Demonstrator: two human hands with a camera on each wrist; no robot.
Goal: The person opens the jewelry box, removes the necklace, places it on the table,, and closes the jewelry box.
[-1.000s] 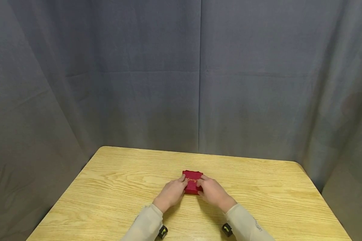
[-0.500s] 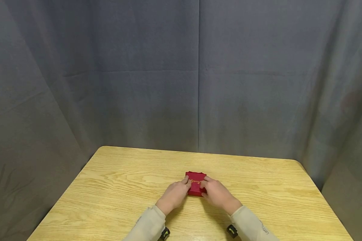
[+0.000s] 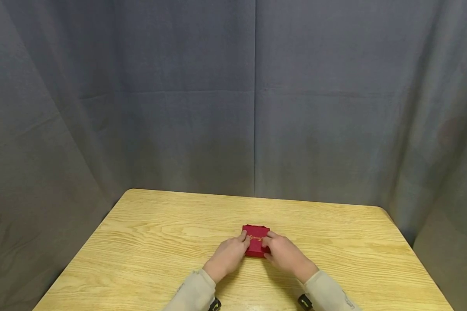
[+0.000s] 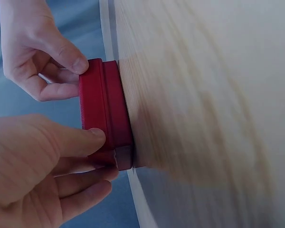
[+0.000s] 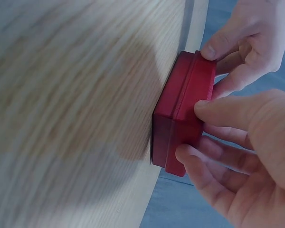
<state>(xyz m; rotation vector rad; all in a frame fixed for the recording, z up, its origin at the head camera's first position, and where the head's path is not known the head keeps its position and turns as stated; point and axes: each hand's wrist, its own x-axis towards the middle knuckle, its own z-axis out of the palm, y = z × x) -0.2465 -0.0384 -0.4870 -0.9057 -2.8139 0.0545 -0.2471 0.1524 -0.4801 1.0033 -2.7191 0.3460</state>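
A small red box (image 3: 256,247) with gold script on its lid lies on the wooden table. My left hand (image 3: 228,255) grips its left side, thumb at the near edge and fingers over the lid. On the opposite side my right hand (image 3: 286,255) pinches the box in much the same way. In the left wrist view, a seam between lid and base runs along the red box (image 4: 104,102), and the lid sits over the base. The right wrist view has the box (image 5: 183,109) resting against the tabletop, with thumbs and fingertips at its corners. What it contains is hidden.
The light wooden table (image 3: 171,216) spreads around the box on all sides. Grey-blue curtains (image 3: 187,108) hang behind the table and along its sides. A black wrist device (image 3: 215,304) sits under the left sleeve (image 3: 193,290).
Both hands and the red box have slid slightly right and nearer to me across the table. The grip of each hand looks the same, and the lid stays on.
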